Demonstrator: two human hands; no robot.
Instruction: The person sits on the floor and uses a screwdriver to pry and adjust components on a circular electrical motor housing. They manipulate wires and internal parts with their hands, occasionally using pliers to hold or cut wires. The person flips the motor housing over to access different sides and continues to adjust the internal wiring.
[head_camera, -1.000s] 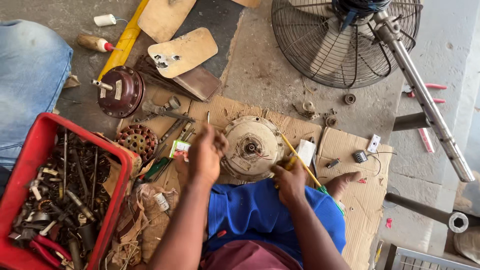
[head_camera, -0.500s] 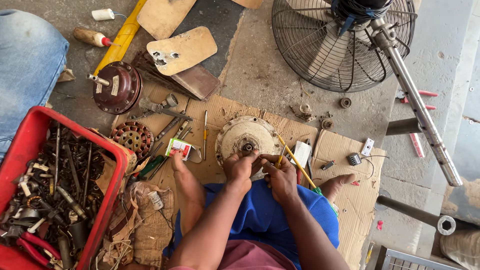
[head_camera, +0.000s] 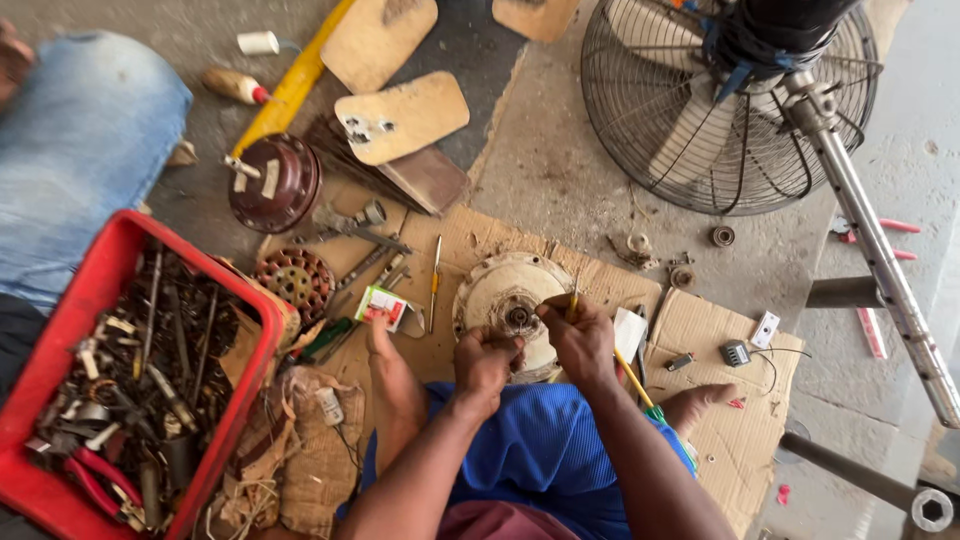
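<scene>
Both hands have come together over the round cream-coloured metal fan motor housing (head_camera: 505, 305), where a second ago the left one was spread out wide of it, over toward the small red and white box. Now the left hand (head_camera: 485, 362) sits curled at the near edge of the motor housing, fingers bent in tight against the casing; whether they pinch anything I cannot tell. Right beside it, almost touching, the right hand (head_camera: 580, 335) is closed around a thin yellow-handled screwdriver (head_camera: 573, 297), its upper end standing up over the motor housing's right side, close to the dark hub in the centre.

That motor housing lies flat on the sheet of brown cardboard (head_camera: 690, 320), just ahead of the person's blue-clad lap. To the left of the motor housing rests the small red and white box (head_camera: 383, 307), and between them a slim screwdriver (head_camera: 436, 280) lies lengthwise. Farther left, a round perforated red disc (head_camera: 296, 279), and beyond that the red plastic crate (head_camera: 130, 300) of mixed tools. Above and right of the motor housing stands the black wire-caged pedestal fan (head_camera: 690, 120).
</scene>
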